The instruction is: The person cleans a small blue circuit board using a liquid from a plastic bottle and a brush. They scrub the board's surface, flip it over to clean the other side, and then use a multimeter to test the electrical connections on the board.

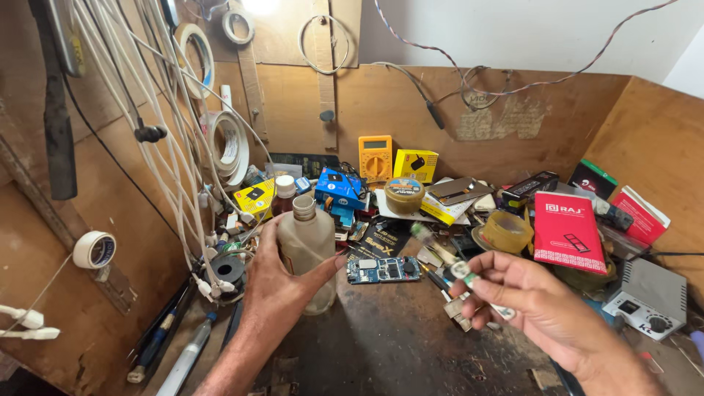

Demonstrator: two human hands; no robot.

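Left hand (282,282) wraps a cloudy plastic bottle (308,249), upright on the table (396,345), neck uncapped. Right hand (535,301) pinches a small white-and-green cap (463,273) at the fingertips, well apart from the bottle. Risk: a bare circuit board (383,270) lies just beside the bottle; a tip or slosh could wet it. A loose pinch could drop the cap into the clutter.

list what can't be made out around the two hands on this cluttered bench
Head view only:
- Cloudy plastic bottle: left hand covers its lower side; contents unclear.
- Small green-and-white item: too small, partly hidden by right hand fingers.
- Blue circuit board: parts too small.
- Grey box: cut by right edge.
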